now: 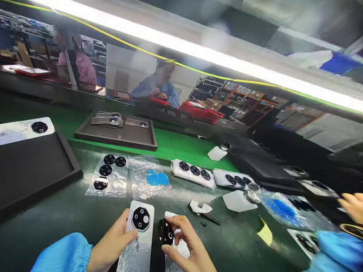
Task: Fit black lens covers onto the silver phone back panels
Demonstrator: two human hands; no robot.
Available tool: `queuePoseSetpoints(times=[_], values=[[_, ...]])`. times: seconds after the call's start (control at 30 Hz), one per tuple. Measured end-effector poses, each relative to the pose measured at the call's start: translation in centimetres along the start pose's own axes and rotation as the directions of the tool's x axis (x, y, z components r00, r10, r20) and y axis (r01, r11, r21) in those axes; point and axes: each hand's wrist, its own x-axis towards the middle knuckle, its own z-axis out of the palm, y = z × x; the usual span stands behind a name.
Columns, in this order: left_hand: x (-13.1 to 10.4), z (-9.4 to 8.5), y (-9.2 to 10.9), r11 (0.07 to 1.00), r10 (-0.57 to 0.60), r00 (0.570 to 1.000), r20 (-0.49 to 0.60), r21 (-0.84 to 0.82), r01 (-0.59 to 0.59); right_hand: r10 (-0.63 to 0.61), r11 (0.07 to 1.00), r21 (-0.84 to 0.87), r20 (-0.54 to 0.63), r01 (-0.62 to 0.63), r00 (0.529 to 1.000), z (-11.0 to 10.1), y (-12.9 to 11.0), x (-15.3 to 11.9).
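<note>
My left hand is wrapped round the side of a silver phone back panel, whose black octagonal camera area faces up. Pinched between the thumb and fingers of my right hand is a black octagonal lens cover, tilted over the top of a second silver panel. This second panel lies beside the first, partly hidden by my right hand. Beyond my hands, several black lens covers rest on clear plastic film, next to a clear bag with blue round pieces.
Trays with panels stand at the left and back. White stacks with black covers, two bottles, tweezers and a yellow piece lie rightward. Another person's hand is at far right; two people sit behind.
</note>
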Motion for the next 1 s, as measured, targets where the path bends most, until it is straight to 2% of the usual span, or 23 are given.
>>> queuePoseSetpoints(times=[0.13,0.23,0.33,0.53,0.73,1.0], values=[[0.5,0.1,-0.5,1.000,-0.027,1.000,-0.004,0.009,0.027,-0.074,0.997,-0.001,-0.096,0.074,0.993,1.5,0.7,-0.2],[0.7,0.2,-0.3,0.998,-0.058,0.998,0.004,0.012,0.058,-0.106,0.994,-0.032,-0.102,0.103,0.989,1.9,0.9,0.0],[0.7,0.4,0.1,0.997,-0.078,0.997,0.009,-0.014,0.079,-0.105,0.992,-0.078,-0.098,0.097,0.990,1.8,0.8,0.3],[0.6,0.6,0.3,0.995,-0.094,0.996,0.009,-0.039,0.094,-0.083,0.986,-0.148,-0.014,0.080,0.996,0.8,0.1,0.8],[0.7,0.3,-0.1,0.992,-0.082,0.997,0.003,-0.099,0.082,-0.086,0.987,-0.138,0.008,0.087,0.996,0.7,0.1,1.0],[0.7,0.4,0.2,0.991,-0.105,0.994,-0.023,-0.085,0.102,-0.040,0.994,-0.103,-0.006,0.040,0.999,1.0,-0.1,1.0]])
